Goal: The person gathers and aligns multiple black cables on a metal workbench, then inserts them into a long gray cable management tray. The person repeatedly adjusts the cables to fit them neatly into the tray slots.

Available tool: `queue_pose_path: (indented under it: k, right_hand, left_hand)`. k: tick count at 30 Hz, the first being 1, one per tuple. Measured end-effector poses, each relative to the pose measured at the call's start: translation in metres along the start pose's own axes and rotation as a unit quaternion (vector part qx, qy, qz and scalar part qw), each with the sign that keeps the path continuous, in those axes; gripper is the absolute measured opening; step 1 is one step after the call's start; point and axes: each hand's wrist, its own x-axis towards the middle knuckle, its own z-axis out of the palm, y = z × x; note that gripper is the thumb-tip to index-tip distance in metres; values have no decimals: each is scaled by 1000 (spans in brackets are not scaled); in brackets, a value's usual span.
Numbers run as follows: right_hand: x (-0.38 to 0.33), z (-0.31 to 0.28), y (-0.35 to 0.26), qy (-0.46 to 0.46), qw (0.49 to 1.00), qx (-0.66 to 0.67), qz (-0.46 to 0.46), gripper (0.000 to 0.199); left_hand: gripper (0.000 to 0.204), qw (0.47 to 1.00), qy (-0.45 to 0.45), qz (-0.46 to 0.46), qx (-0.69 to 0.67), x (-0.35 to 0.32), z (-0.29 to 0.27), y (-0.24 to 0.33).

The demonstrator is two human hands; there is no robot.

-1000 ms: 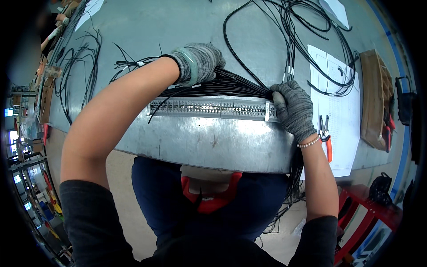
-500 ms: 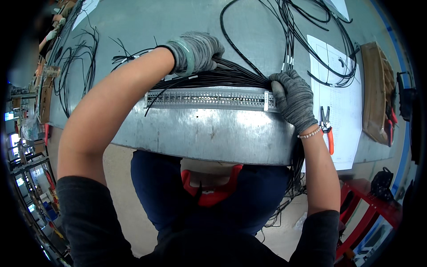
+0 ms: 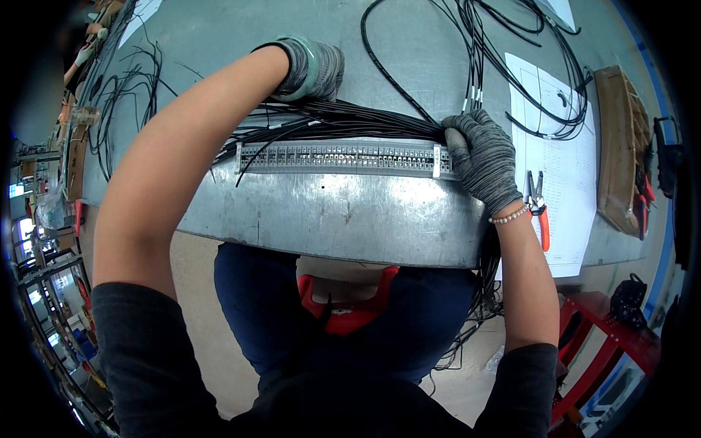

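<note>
A bundle of thin black cables (image 3: 365, 123) runs along the far side of a long grey terminal block strip (image 3: 343, 158) on the metal table. My right hand (image 3: 482, 157), in a grey knitted glove, is closed around the bundle at the strip's right end. Over the far edge of the bundle, toward its left part, is my left hand (image 3: 314, 69), gloved the same way. Its fingers bend out of sight, so its grip does not show. Some cables spread loosely under my left forearm, and one loose end crosses the strip's left end.
Orange-handled pliers (image 3: 538, 212) lie on a printed paper sheet (image 3: 569, 241) at right, near a brown compartment box (image 3: 621, 153). Coiled cables (image 3: 577, 87) lie far right; loose wires (image 3: 139, 95) lie left. More cables hang off the table's front edge. A co-worker's gloved hand (image 3: 84, 55) shows far left.
My left hand has moved left and away from me along the cables, which now lie flatter and closer to the strip. My right hand has kept its place on the bundle.
</note>
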Motion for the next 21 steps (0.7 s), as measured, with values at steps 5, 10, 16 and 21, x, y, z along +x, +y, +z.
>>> queue_pose_path:
  k: [5,10,16,21]
  right_hand:
    - [0,2,0,4,1000,3,1,24]
    - [0,0,0,9,1000,10,-6,23]
    - [0,-1,0,10,999,33,-8,18]
    - [-5,3,10,59,996,59,-23,17]
  left_hand:
    - [18,998,15,-42,-42,3,16,1]
    - [10,992,44,-51,-110,-14,6,8]
    - [21,934,327,-93,113,-25,-24,19]
    - [26,933,357,-46,11,-27,-82,67]
